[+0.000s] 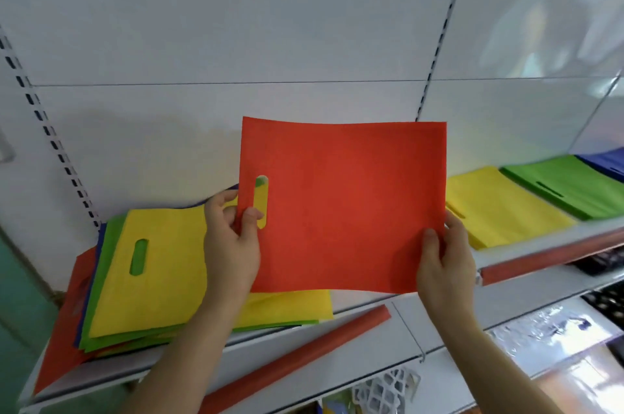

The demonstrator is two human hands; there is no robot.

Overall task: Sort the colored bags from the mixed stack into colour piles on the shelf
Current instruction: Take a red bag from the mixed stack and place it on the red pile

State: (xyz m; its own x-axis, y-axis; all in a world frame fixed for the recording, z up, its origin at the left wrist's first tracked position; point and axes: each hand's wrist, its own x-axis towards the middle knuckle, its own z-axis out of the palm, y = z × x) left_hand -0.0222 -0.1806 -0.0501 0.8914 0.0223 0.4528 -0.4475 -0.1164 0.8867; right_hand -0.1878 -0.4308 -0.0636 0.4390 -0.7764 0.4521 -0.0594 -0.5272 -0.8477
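Note:
A red bag (344,204) with a cut-out handle slot is held up flat above the white shelf (371,300), between the piles. My left hand (231,244) pinches its left edge beside the slot. My right hand (442,261) grips its lower right corner. At the left lies the mixed stack (158,282), a yellow bag on top with green, blue and red edges showing beneath. To the right lie a yellow pile (499,207), a green pile (567,187) and a blue pile (607,163), partly cut off by the frame.
The shelf's white back panel (236,42) has slotted uprights. Red price strips (553,258) run along the shelf fronts; one strip (304,356) hangs loose at a slant. Lower shelves at the right hold dark and plastic-wrapped goods (553,329). A white mesh item (385,390) sits below.

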